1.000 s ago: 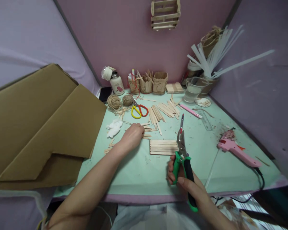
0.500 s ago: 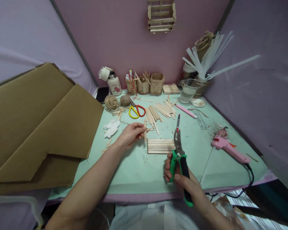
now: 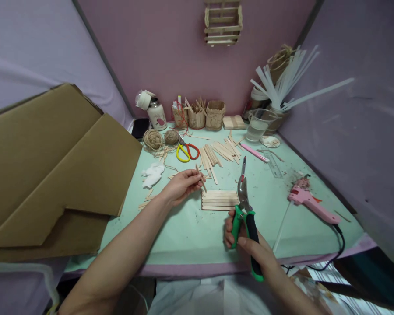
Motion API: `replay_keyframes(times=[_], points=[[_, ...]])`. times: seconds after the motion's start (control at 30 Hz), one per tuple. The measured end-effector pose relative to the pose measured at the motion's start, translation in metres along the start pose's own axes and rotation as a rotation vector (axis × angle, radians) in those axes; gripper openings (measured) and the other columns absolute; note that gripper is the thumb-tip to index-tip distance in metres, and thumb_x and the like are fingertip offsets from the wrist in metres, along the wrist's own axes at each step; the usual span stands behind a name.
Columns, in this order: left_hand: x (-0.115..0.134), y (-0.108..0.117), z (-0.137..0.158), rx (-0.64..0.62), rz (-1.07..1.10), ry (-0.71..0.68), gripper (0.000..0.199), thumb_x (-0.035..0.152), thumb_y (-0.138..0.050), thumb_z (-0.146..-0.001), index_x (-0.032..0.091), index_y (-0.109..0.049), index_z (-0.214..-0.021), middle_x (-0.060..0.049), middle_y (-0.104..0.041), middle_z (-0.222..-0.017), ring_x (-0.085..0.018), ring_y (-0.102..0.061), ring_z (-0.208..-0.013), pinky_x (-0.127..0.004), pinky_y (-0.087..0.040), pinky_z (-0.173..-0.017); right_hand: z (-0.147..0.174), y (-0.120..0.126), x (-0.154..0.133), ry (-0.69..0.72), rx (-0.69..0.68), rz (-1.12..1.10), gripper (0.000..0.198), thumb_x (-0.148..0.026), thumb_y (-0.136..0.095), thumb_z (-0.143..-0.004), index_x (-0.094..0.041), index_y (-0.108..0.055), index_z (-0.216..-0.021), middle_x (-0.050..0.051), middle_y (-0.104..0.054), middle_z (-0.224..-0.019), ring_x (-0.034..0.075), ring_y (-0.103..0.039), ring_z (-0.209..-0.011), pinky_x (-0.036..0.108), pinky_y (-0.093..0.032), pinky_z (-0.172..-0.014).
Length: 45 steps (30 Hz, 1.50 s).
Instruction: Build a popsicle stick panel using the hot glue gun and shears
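My left hand (image 3: 184, 186) pinches a short wooden craft stick (image 3: 201, 178) between thumb and fingers, tilted over the upper left corner of a small panel of craft sticks (image 3: 220, 200) laid side by side. In my right hand (image 3: 241, 238) are green-and-black pruning shears (image 3: 244, 218), held by the handles with the blades pointing away from me, over the panel's right end. What looks like a red-tipped pen or marker (image 3: 243, 168) shows just beyond the blade tips; I cannot tell whether it touches them. Loose craft sticks (image 3: 210, 158) lie behind my left hand.
Scissors (image 3: 188, 151), twine balls (image 3: 153, 140) and a white cloth piece (image 3: 153, 175) lie at the left. A pink cutter (image 3: 255, 153), a clear ruler (image 3: 274, 164) and a pink glue gun (image 3: 311, 203) are at the right. Cardboard (image 3: 68, 175) stands far left; a cup of water (image 3: 258, 127) is behind.
The stick in my left hand has turned from nearly upright to slanted, its lower end now over the panel's corner. My right hand and the shears have barely moved.
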State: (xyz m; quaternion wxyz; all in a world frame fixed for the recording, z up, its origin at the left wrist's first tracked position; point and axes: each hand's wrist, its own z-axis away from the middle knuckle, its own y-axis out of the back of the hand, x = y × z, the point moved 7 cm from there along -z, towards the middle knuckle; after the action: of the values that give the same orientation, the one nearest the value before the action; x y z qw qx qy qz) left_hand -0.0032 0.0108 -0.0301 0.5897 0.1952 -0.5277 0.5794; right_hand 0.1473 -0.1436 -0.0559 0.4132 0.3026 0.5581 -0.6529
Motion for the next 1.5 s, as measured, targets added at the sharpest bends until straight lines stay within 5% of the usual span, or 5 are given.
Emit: replay_keyframes(times=[0.37,0.73,0.87,1.1,1.5], points=[[0.003,-0.008,0.003,-0.067,0.010,-0.090,0.016,0.020,-0.067,-0.083,0.009,-0.074,-0.092,-0.010,-0.069,-0.096,-0.008,-0.061,-0.074,-0.021,-0.052,-0.075,0.001,-0.005,-0.004,-0.005,-0.025,-0.037,0.049,-0.044,-0.070,-0.075,-0.028,-0.053,-0.117,0.002,-0.051,-0.097,0.017,-0.048,-0.073,0.035,-0.041,-0.071],[-0.004,-0.010,0.004,-0.050,0.158,-0.002,0.016,0.010,-0.059,-0.083,0.007,-0.075,-0.087,-0.010,-0.070,-0.093,-0.010,-0.067,-0.079,-0.020,-0.056,-0.083,0.001,-0.007,-0.004,-0.001,-0.034,-0.050,0.046,-0.042,-0.070,-0.076,-0.029,-0.051,-0.117,0.001,-0.051,-0.096,0.017,-0.048,-0.075,0.035,-0.040,-0.071],[-0.016,-0.007,0.002,-0.038,0.142,0.080,0.006,0.007,-0.069,-0.076,0.009,-0.071,-0.082,-0.006,-0.068,-0.082,-0.010,-0.068,-0.075,-0.018,-0.057,-0.075,0.003,-0.005,-0.006,-0.013,-0.020,0.008,0.048,-0.044,-0.067,-0.077,-0.028,-0.051,-0.119,0.002,-0.052,-0.095,0.018,-0.047,-0.075,0.035,-0.040,-0.072],[-0.026,-0.020,0.009,-0.121,0.068,0.077,0.028,0.015,-0.081,-0.068,0.012,-0.065,-0.092,-0.001,-0.063,-0.074,-0.008,-0.063,-0.066,-0.018,-0.052,-0.065,0.006,-0.011,-0.014,-0.162,-0.143,0.260,0.044,-0.040,-0.059,-0.085,-0.028,-0.046,-0.125,0.002,-0.051,-0.101,0.019,-0.047,-0.085,0.034,-0.039,-0.078],[-0.022,-0.050,0.034,-0.360,-0.323,0.126,0.019,0.023,-0.064,-0.079,0.017,-0.053,-0.093,-0.002,-0.065,-0.076,-0.007,-0.053,-0.053,-0.020,-0.029,-0.048,0.014,-0.011,-0.032,-0.278,-0.218,0.428,0.027,-0.032,-0.056,-0.081,-0.023,-0.051,-0.106,0.002,-0.052,-0.099,0.018,-0.047,-0.085,0.033,-0.037,-0.077]])
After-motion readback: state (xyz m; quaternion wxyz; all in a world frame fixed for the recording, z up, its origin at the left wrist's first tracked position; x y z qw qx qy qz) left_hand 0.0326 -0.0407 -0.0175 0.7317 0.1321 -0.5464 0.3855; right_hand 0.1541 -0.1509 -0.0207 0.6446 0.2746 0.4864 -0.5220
